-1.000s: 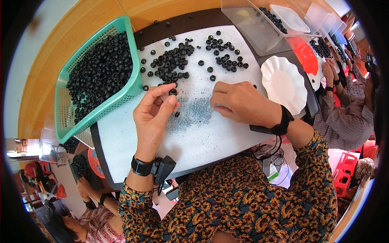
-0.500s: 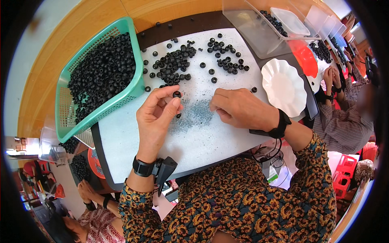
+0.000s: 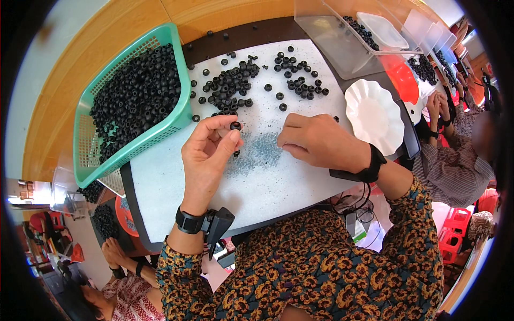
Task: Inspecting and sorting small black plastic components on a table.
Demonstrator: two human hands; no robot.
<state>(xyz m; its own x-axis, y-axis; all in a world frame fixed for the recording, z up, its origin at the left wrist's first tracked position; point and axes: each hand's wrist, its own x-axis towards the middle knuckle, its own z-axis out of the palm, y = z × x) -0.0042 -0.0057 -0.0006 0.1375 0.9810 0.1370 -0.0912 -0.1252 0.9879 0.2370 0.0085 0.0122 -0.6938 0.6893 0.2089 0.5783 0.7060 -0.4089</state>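
Observation:
Between thumb and forefinger, my left hand (image 3: 206,150) pinches a round black bead (image 3: 235,125) with its hole showing. My right hand (image 3: 316,138) is closed, its fingertips pressed together just above small clear bluish beads (image 3: 259,150) scattered on a white sheet (image 3: 176,176). What those fingertips hold, if anything, is too small or hidden to make out. Beyond my hands lie a loose pile of black beads (image 3: 227,88) and a smaller group of black beads (image 3: 300,80) to its right.
A green basket (image 3: 184,115) heaped with black beads stands at the left. A white scalloped dish (image 3: 375,115) sits at the right, near a red dish (image 3: 402,80). A clear plastic box (image 3: 332,43) is at the back right. Other people work on both sides.
My right hand has shifted very slightly, staying above the small clear beads. My left hand keeps the black bead pinched in almost the same place.

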